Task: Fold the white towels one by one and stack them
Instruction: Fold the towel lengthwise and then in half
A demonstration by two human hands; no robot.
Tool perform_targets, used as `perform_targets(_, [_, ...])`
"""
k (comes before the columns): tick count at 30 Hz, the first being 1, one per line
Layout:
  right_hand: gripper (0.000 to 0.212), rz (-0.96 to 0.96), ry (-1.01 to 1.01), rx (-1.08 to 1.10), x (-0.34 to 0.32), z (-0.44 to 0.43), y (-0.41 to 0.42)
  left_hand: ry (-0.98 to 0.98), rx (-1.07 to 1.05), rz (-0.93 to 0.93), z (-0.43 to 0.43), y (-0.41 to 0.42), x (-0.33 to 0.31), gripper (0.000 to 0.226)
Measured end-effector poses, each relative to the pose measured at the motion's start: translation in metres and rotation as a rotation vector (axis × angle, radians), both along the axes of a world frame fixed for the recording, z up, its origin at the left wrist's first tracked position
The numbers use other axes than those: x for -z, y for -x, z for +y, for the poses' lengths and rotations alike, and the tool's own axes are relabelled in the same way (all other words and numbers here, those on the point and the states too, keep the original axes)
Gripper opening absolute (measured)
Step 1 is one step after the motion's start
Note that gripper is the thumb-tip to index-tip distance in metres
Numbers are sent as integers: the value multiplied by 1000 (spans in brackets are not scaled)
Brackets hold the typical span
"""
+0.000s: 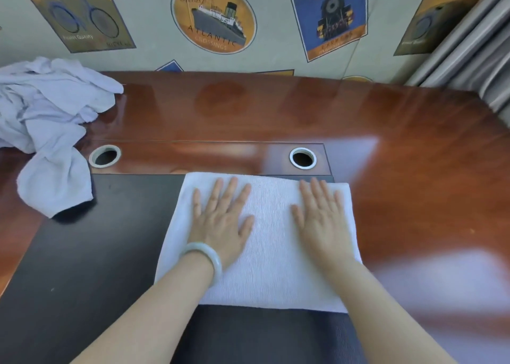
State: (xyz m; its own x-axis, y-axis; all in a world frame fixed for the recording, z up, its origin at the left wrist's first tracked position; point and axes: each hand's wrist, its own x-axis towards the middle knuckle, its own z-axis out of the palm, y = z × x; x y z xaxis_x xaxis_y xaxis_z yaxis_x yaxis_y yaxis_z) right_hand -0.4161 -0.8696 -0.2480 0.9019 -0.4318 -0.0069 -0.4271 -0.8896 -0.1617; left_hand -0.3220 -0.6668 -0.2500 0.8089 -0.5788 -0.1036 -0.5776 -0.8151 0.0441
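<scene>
1. At the far left of my bench lies a heap of unfolded white towels, one end drooping onto the black mat set into the glossy reddish-brown wood.
2. Just right of that heap is a round cable hole with a metal rim, in a narrow strip of the bench top.
3. My left hand, a pale bangle on its wrist, presses flat with straight, spread fingers on the left half of the folded towel.
4. That towel lies in front of me, mostly on the mat.
5. My right hand lies equally flat and released on its right half.
6. A second cable hole sits just beyond the towel.
7. The wall behind carries bicycle, ship and locomotive posters; grey curtains hang at the far right.
</scene>
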Motion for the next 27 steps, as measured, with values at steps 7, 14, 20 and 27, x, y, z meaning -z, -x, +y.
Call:
perform_targets(7, [65, -50, -207, 168, 4, -28, 20, 183, -287, 159, 30, -16, 0, 67])
perform_targets(14, [61, 79, -323, 181, -22, -26, 11, 232, -274, 446, 40, -22, -20, 71])
perform_targets(20, [65, -119, -749, 506, -43, -25, 46, 381, -606, 528, 71, 0, -40, 67])
perform_targets(27, [47, -36, -1211, 819, -45, -32, 59, 493, -901, 950, 75, -13, -68, 85])
